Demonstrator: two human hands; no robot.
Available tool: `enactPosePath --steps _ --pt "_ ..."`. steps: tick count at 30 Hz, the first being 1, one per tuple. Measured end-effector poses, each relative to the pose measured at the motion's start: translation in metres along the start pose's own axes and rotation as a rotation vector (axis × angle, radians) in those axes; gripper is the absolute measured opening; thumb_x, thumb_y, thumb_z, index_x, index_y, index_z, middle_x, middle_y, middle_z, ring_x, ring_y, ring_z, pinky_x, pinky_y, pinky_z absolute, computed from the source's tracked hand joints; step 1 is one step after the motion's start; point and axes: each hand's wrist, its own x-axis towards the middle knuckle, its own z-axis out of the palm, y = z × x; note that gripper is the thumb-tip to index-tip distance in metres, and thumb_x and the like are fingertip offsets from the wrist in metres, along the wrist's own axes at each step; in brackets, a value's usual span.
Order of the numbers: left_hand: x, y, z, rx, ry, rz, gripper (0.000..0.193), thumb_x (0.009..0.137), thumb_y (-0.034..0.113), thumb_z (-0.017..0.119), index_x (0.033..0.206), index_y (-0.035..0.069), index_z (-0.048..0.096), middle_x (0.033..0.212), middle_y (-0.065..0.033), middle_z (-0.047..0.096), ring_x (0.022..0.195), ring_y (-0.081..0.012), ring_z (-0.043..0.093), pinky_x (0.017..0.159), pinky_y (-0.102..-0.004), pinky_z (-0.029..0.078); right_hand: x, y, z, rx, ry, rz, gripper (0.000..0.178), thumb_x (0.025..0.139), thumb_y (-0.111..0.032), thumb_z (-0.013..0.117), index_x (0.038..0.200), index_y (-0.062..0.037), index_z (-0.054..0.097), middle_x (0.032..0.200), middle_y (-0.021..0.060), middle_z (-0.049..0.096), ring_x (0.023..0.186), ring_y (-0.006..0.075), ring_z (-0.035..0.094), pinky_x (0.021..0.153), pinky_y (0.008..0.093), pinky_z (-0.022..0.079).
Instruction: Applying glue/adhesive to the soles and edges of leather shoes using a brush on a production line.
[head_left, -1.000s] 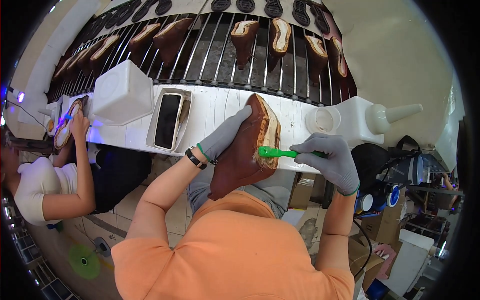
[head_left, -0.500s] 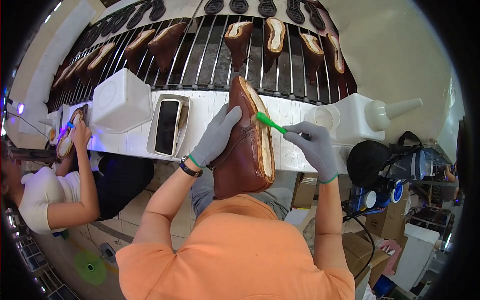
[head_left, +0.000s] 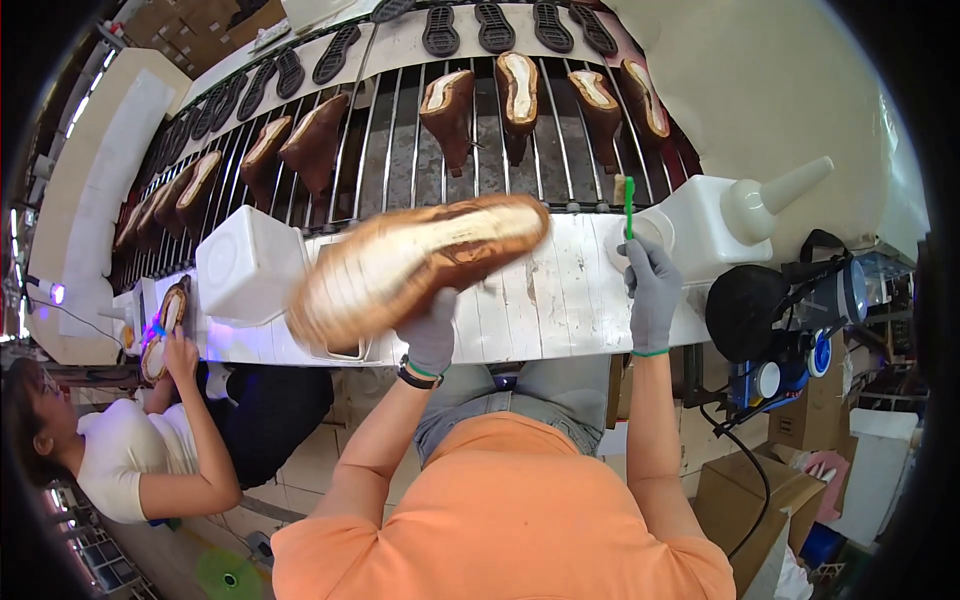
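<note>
My left hand [head_left: 430, 338], in a grey glove, grips a brown leather boot [head_left: 425, 262] that has no sole on. The boot lies sideways in the air, its pale underside turned up, and its left end is smeared by motion. My gloved right hand [head_left: 654, 295] is closed round a green toothbrush-like brush [head_left: 630, 208], held upright with its bristles at the top. Just behind that hand is a round white dish [head_left: 657, 232] at the foot of a white bottle [head_left: 715, 225] with a long spout. What the dish holds is hidden.
Past the white bench [head_left: 540, 300] runs a rack of metal rollers [head_left: 390, 150] bearing several upturned brown boots [head_left: 518, 95]. Black soles [head_left: 440, 30] line the shelf beyond. A white container [head_left: 250, 265] stands at left, near a seated co-worker [head_left: 150, 450] handling another boot.
The boot has swung from upright before me to sideways at the left, now covering the phone and its tray. My right hand has taken the brush off the boot's edge, over beside the dish.
</note>
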Motion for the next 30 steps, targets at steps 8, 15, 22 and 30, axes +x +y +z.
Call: enactPosePath --steps 8,15,22,30 --pt "-0.046 -0.048 -0.003 0.219 -0.057 0.285 0.057 0.081 0.012 0.076 0.13 0.012 0.047 0.134 -0.01 0.048 0.13 -0.0295 0.048 0.119 -0.0529 0.025 -0.017 0.05 0.034 -0.13 -0.308 0.075 0.024 0.09 -0.017 0.067 0.106 0.0003 0.073 0.078 -0.0009 0.068 0.057 0.0019 0.043 0.05 0.0195 0.033" --pt "-0.067 -0.072 -0.011 0.251 -0.176 0.282 0.067 0.084 0.018 0.076 0.138 0.009 0.038 0.138 -0.0118 0.043 0.135 -0.0309 0.042 0.121 -0.0532 0.019 -0.003 0.072 0.056 -0.117 -0.321 0.164 0.023 0.089 -0.016 0.068 0.104 0.0011 0.074 0.079 0.0019 0.069 0.069 0.0063 0.053 0.062 0.0232 0.042" --pt "-0.061 -0.066 -0.008 0.172 -0.148 0.294 0.072 0.084 0.017 0.077 0.141 0.008 0.034 0.14 -0.0134 0.04 0.135 -0.0332 0.041 0.117 -0.049 0.029 -0.006 0.057 0.054 -0.134 -0.545 0.21 0.019 0.089 -0.016 0.067 0.096 -0.0003 0.075 0.075 -0.0008 0.067 0.058 0.0031 0.043 0.051 0.0201 0.034" --pt "-0.081 -0.089 -0.01 0.201 -0.142 0.25 0.074 0.083 0.016 0.079 0.142 0.004 0.037 0.142 -0.0165 0.041 0.135 -0.0323 0.042 0.114 -0.0447 0.035 -0.027 0.031 0.017 -0.007 -0.806 0.27 0.019 0.088 -0.013 0.065 0.097 0.0015 0.074 0.07 -0.0007 0.064 0.056 0.003 0.044 0.048 0.02 0.033"
